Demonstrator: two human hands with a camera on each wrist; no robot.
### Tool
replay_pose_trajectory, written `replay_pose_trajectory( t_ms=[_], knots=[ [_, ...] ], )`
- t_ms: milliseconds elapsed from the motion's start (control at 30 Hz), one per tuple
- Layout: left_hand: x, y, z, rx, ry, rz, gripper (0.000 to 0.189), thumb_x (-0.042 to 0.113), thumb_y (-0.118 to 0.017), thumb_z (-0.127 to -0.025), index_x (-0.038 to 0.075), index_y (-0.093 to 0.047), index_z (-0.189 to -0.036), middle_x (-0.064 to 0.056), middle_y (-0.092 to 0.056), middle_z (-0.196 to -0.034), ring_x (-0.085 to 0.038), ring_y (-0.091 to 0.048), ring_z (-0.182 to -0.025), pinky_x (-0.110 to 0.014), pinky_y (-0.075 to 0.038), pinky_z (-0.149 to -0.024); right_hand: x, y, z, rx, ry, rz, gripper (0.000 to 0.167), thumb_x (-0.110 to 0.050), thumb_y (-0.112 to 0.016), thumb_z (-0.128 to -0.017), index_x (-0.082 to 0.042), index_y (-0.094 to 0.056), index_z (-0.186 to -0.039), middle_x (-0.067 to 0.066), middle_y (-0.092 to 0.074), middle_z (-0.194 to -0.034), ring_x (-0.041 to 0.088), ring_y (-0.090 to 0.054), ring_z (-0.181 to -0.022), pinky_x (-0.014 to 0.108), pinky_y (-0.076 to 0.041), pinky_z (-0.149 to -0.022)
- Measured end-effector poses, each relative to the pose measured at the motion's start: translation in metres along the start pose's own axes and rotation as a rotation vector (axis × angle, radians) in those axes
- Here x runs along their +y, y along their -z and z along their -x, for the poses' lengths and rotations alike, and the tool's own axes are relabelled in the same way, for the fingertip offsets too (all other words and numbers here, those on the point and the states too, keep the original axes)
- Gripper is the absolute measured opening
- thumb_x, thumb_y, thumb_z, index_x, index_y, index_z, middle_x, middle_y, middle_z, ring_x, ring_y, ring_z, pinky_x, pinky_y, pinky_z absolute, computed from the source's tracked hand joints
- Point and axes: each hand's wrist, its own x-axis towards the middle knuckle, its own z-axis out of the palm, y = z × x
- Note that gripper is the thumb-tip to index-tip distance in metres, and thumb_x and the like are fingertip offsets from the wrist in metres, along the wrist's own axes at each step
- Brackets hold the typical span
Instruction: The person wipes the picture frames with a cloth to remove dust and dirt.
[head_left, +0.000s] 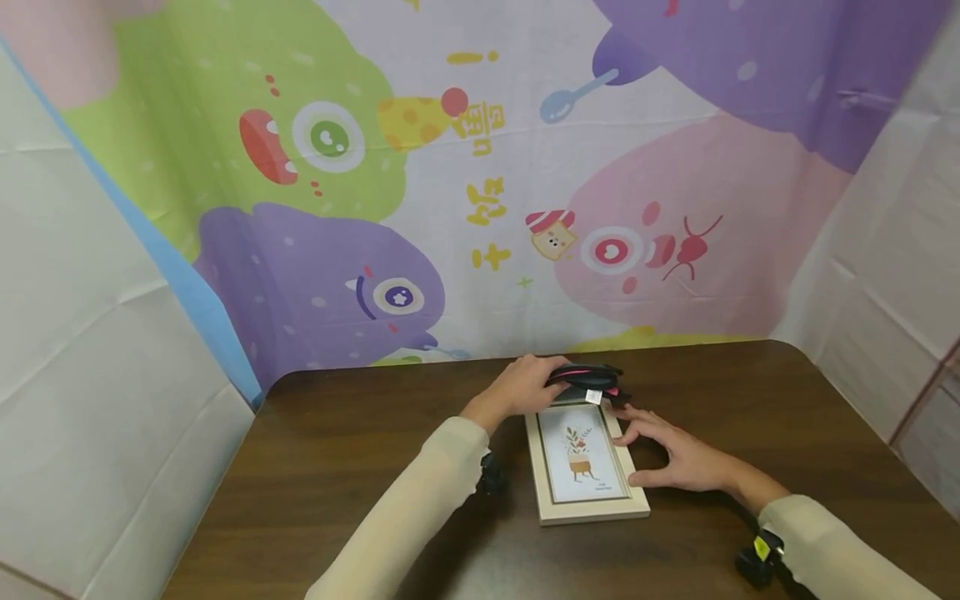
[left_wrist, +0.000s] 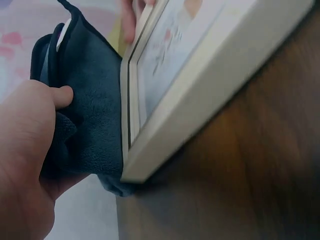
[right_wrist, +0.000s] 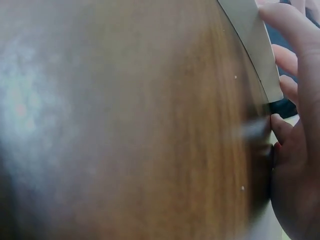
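Note:
A cream picture frame (head_left: 588, 458) lies face up on the table, its print showing a potted plant with the pot on legs. At its far end my left hand (head_left: 527, 385) grips a folded dark plush cloth (left_wrist: 95, 105) with the thumb on top. The cloth has dark edging, a pink strip and a white tag (head_left: 594, 397), and it covers the frame's far edge. My right hand (head_left: 681, 458) rests along the frame's right side, fingers spread, with thumb and fingertips at the border. In the right wrist view, the fingers (right_wrist: 286, 60) meet the frame's edge (right_wrist: 255, 45).
The dark brown wooden table (head_left: 337, 500) has rounded far corners. Behind it hangs a cartoon-printed cloth backdrop (head_left: 465, 317), and pale sheets (head_left: 97, 350) hang at both sides. Black wrist-camera mounts (head_left: 757, 562) sit below both wrists.

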Motion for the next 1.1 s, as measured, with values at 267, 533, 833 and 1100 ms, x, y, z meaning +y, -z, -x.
replay_pose_trajectory(
  t_ms=[267,533,833,1100],
  knots=[
    [-0.03,0.007,0.012,0.043,0.02,0.017,0.033,0.026,-0.069,-0.112,0.014,-0.074,-0.142,-0.009,-0.084,-0.126,-0.024,-0.076,-0.101,-0.045,-0.062,-0.096,0.001,0.0,0.004,0.012,-0.003,-0.011,0.035,-0.029,-0.094,-0.093,-0.033,-0.069,-0.117,0.017,-0.049,-0.177,0.031,-0.03,-0.175,0.092,-0.027,-0.12],
    [-0.091,-0.03,-0.006,0.089,-0.012,-0.004,0.033,0.041,-0.07,-0.11,0.025,-0.075,-0.139,0.002,-0.084,-0.118,-0.016,-0.073,-0.093,-0.044,-0.061,-0.087,0.003,0.0,0.003,0.013,-0.009,0.002,0.035,-0.03,-0.094,-0.092,-0.034,-0.069,-0.116,0.014,-0.049,-0.178,0.048,-0.032,-0.171,0.092,-0.028,-0.12],
    [-0.078,-0.025,-0.003,0.038,0.045,-0.025,0.035,0.045,-0.066,-0.112,0.025,-0.073,-0.14,0.004,-0.083,-0.11,-0.015,-0.069,-0.086,-0.044,-0.057,-0.077,0.004,-0.002,0.003,0.014,-0.016,-0.017,0.035,-0.029,-0.094,-0.092,-0.034,-0.07,-0.116,0.013,-0.048,-0.179,0.026,-0.026,-0.176,0.091,-0.019,-0.124],
    [-0.071,-0.025,-0.002,0.008,0.137,-0.035,0.039,0.047,-0.063,-0.113,0.026,-0.071,-0.144,-0.001,-0.083,-0.122,-0.022,-0.075,-0.1,-0.052,-0.06,-0.089,0.004,-0.003,0.001,0.011,0.0,-0.025,0.035,-0.028,-0.094,-0.093,-0.034,-0.07,-0.117,0.012,-0.047,-0.18,0.018,-0.024,-0.176,0.092,-0.017,-0.123]
  ],
)
